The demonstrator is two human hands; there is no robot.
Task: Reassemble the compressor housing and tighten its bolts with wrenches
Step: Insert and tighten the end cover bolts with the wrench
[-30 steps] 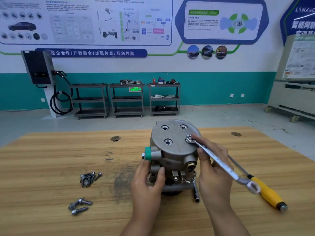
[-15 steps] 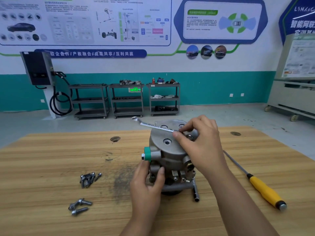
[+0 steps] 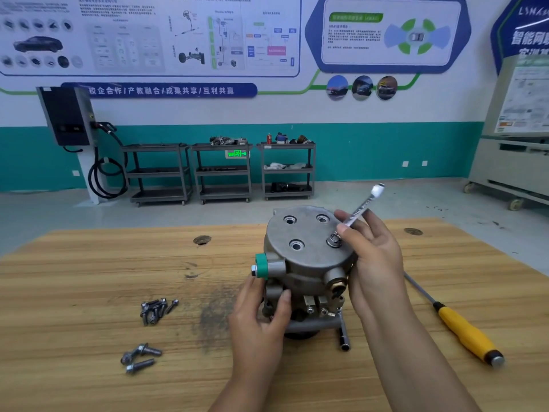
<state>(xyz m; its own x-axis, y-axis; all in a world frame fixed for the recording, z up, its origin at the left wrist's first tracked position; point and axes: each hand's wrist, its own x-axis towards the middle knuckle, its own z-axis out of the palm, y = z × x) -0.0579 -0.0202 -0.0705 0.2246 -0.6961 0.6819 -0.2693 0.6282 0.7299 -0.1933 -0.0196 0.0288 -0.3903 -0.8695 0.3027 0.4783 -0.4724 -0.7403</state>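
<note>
White-and-teal wall (image 3: 386, 150), posters (image 3: 148, 34); three grey carts (image 3: 222, 171); black charger (image 3: 66, 115); grey floor (image 3: 386, 197).

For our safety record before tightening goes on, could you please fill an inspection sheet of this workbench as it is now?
Surface: wooden table, dark smudge near the middle, two round holes toward the far edge.
Job's things: compressor housing upright; wrench, its ring end on one top bolt; loose bolts in two heaps at the left.
Clutter: yellow-handled screwdriver at the right; short metal bar beside the housing base.
Grippers: left hand grips the housing's lower body; right hand pinches the wrench shank.
Cables: black hose coiled at the wall charger, away from the table.
Surroundings: three shelf carts by the wall; grey cabinet at the right.
</note>
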